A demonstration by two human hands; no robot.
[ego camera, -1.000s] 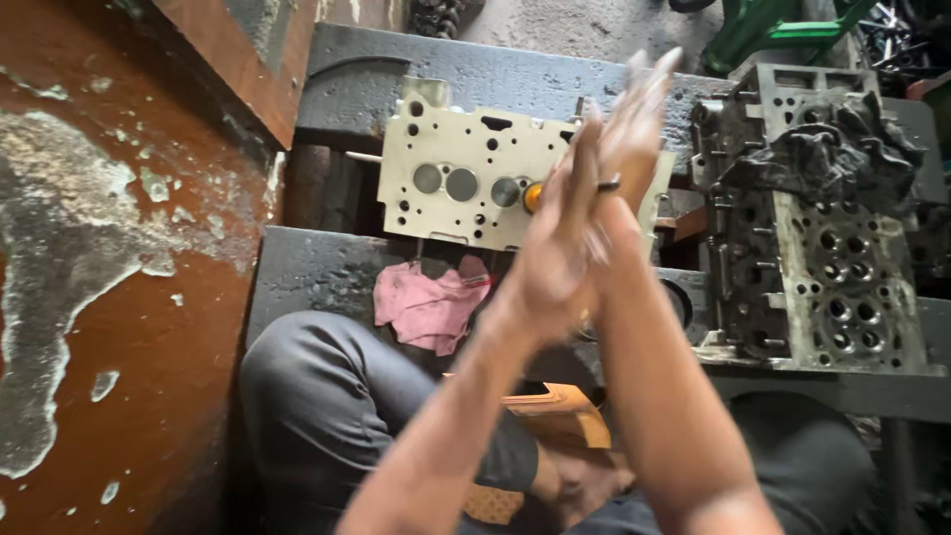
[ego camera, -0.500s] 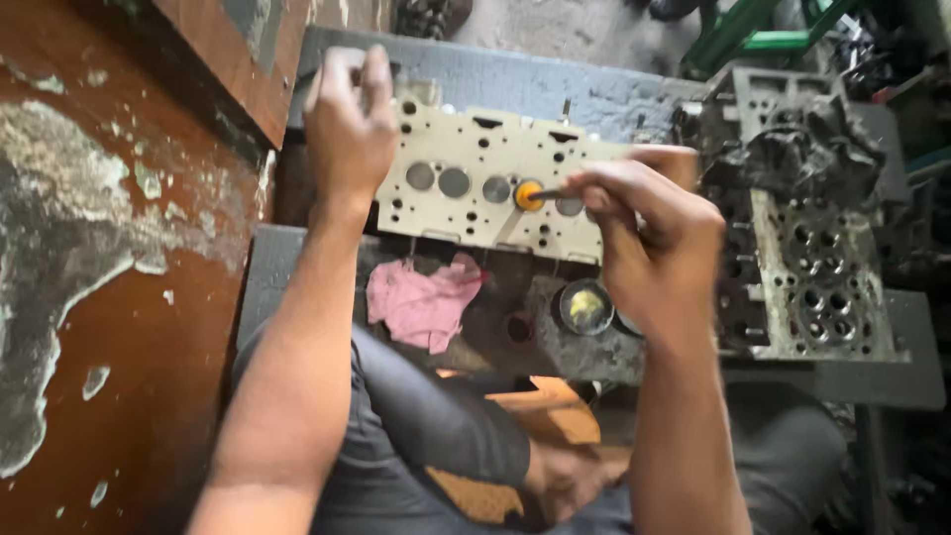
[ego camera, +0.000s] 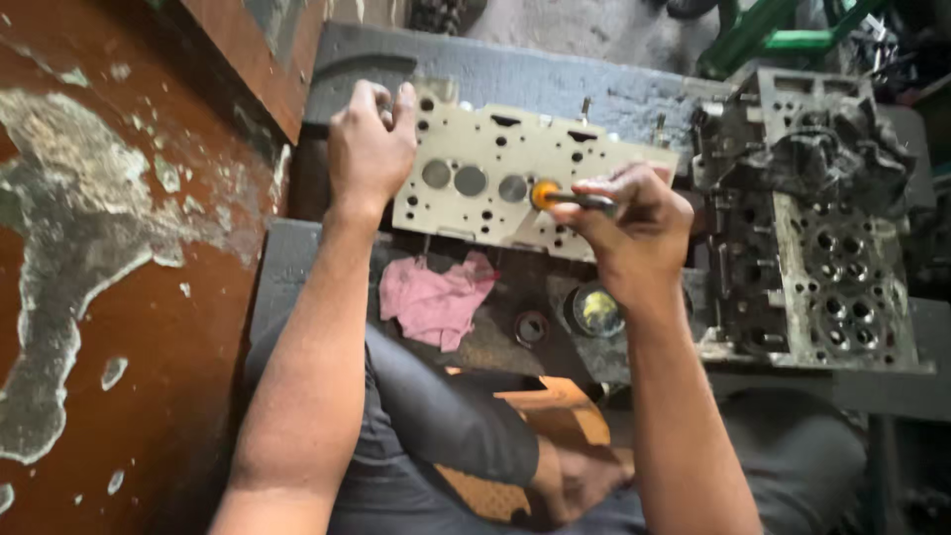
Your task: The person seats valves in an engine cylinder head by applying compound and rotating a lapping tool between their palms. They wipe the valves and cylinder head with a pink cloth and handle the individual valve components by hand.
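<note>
1. The left hand (ego camera: 369, 149) curls its fingers over the upper-left corner of a pale cylinder head (ego camera: 515, 183), which spans between both hands.
2. The right hand (ego camera: 634, 233) pinches a slim tool (ego camera: 575, 198), its orange tip (ego camera: 543, 193) touching the head's face.
3. A pink rag (ego camera: 436, 302) lies just below the hands.

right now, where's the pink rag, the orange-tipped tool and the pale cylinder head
pink rag (ego camera: 436, 300), head view, middle of the crumpled cloth
orange-tipped tool (ego camera: 544, 194), head view, its orange tip against the plate face
pale cylinder head (ego camera: 466, 213), head view, flat face below the round openings
</note>
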